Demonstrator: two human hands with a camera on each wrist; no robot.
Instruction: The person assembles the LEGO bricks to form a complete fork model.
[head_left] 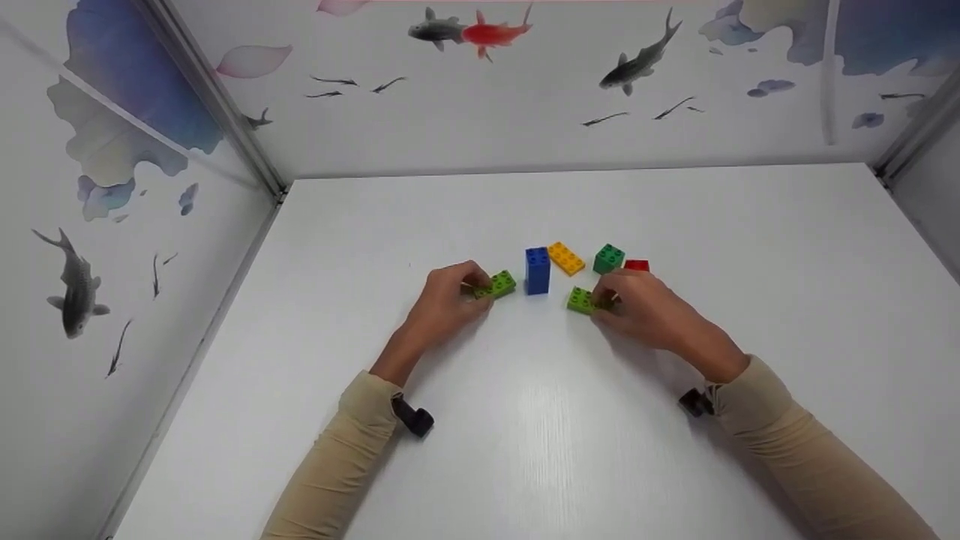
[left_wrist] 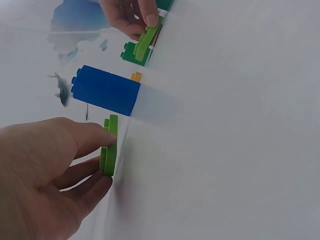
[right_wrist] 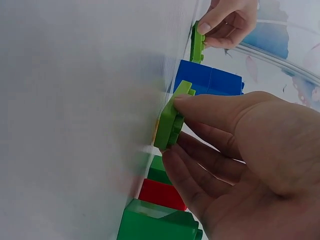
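My left hand (head_left: 448, 301) pinches a flat light-green toy brick (head_left: 502, 283) between thumb and fingers; in the left wrist view this brick (left_wrist: 112, 150) stands edge-on to the camera. A second light-green brick (head_left: 580, 300) is pinched by my right hand (head_left: 651, 311), which covers part of it. In the right wrist view that brick (right_wrist: 172, 115) looks tilted, studs toward the palm. Between the hands, slightly farther back, stands a blue stack (head_left: 537, 271) with a seam across its middle (right_wrist: 210, 79). Whether either light-green brick touches the table cannot be told.
Behind the blue stack lies a flat yellow brick (head_left: 566, 258). A dark-green brick (head_left: 608, 259) and a red brick (head_left: 637, 265), partly covered, sit beyond my right hand. Another green brick (right_wrist: 155, 222) shows in the right wrist view. Printed walls border the white table (head_left: 480, 450).
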